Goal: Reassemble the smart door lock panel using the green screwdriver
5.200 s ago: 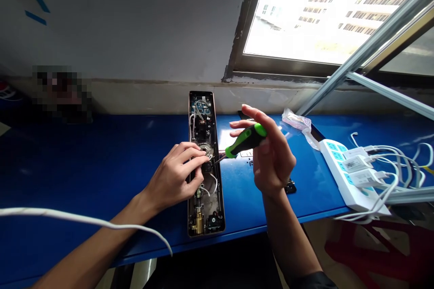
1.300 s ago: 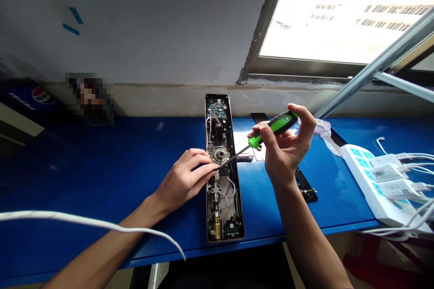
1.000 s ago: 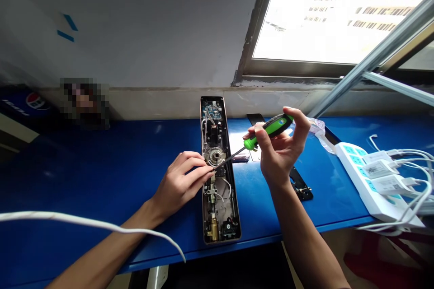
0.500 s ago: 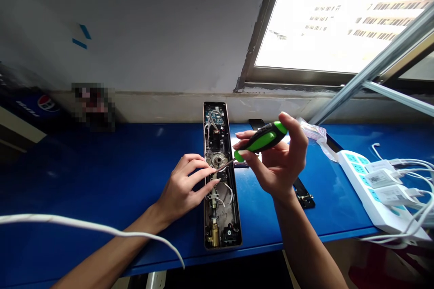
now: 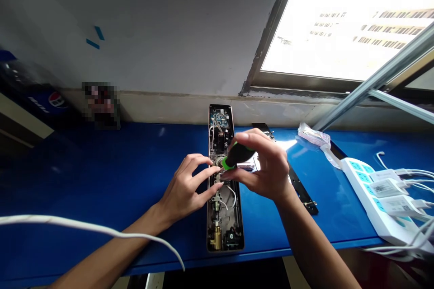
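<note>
- Screwdriver (image 5: 239, 156), green and black: your right hand (image 5: 266, 167) held it closed, its tip hidden, over the middle of the open door-lock body (image 5: 225, 221), which lay on the blue bench (image 5: 101, 167).
- Your left hand (image 5: 185, 192) rested beside the lock, fingers (image 5: 203, 176) half curled; if they held something, I could not tell.
- Step, I judged: working at the centre of the lock. The next move called for keeping the tip steady.

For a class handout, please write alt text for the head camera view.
A right hand holds a green-and-black screwdriver over an open electronic lock panel on a blue bench; the left hand rests its fingertips on the panel.
</note>
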Tool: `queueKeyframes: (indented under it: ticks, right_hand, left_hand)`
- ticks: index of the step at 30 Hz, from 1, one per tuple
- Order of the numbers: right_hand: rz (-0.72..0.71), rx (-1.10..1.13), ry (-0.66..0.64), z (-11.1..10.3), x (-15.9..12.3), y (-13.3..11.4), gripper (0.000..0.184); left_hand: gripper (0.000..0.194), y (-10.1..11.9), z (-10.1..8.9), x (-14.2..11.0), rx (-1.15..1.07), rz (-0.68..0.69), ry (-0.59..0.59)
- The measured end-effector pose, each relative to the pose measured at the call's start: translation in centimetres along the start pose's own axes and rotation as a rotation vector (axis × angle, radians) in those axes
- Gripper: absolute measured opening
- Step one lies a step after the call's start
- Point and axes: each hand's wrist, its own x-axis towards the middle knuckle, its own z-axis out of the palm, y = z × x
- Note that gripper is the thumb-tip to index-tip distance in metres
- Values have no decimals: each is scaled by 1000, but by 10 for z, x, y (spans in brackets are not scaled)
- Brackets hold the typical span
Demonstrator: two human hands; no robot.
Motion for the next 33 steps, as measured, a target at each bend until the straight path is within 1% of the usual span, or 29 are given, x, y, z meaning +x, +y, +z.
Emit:
queueKeyframes:
  ticks: [2,5,9,10,12,15,17,19,22,23,25,26,29,31,33]
  right_hand:
    - [39,62,-20,-3,5,-3,53]
    - [82,99,10,-6,9,-4,50]
    - [19,-14,93,-9,13,-3,49]
    - [19,-25,94,-10,13,-3,46]
    - [67,3,72,-10,12,-5,39]
    - [153,74,50,-9,8,-5,43]
    - [168,102,55,-8,5,-2,46]
    - [160,116,87,-8,2,3,46]
    - [98,76,165,-8,1,8,46]
    - [78,61,174,-8,2,8,45]
    - [88,71,132,-7,4,5,39]
    - [114,94,96,-7,5,3,39]
    - [168,168,16,-4,6,-2,48]
    - [131,161,34,-3,5,-2,50]
    - [82,102,98,-2,6,-2,49]
  left_hand:
    - [34,0,-1,0,11,-11,-24]
    - [41,0,-1,0,30,-41,-83]
    - [55,0,-1,1,54,-82,-161]
    - [57,1,-1,2,56,-93,-176]
    - [60,1,-1,3,56,-114,-198]
    - [62,1,0,4,49,-133,-221]
    - [64,1,1,4,48,-145,-228]
    - [67,1,1,3,46,-151,-236]
    - [69,1,2,2,50,-154,-256]
    - [68,2,2,2,54,-156,-260]
    - [67,3,1,1,65,-160,-263]
    - [66,3,0,1,70,-162,-259]
    - [65,3,-2,1,72,-148,-223]
    - [62,2,-3,2,66,-123,-193]
    - [58,2,-4,2,56,-94,-170]
